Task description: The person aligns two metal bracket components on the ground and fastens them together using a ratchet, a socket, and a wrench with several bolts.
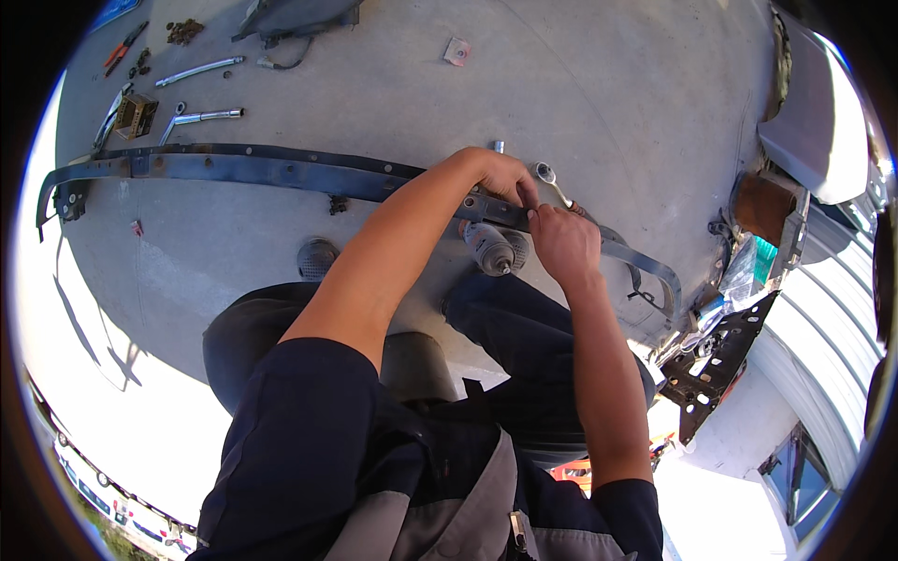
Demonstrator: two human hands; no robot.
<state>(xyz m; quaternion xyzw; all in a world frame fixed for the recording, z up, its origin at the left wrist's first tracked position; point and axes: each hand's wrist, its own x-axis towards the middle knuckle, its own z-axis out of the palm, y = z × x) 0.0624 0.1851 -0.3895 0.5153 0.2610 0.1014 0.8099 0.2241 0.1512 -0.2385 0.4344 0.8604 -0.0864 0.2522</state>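
A long dark metal bar (271, 170) lies across the floor before me, bolt holes along it. My left hand (505, 179) reaches over the bar, fingers curled down at its right section. Just right of it, my right hand (566, 241) has closed fingers at the same section; what the fingertips hold is hidden. Below the bar lies a grey power tool (488, 249), beside my shoe. A ratchet wrench (551, 181) angles behind my hands, with a small socket (499, 148) farther left.
Pliers (123, 50), extension bars (196, 73), small dark parts (183, 31) and an open box (137, 116) lie at upper left, a dark panel (295, 17) at the top. Car body panels (812, 112) and a perforated black bracket (716, 365) line the right side.
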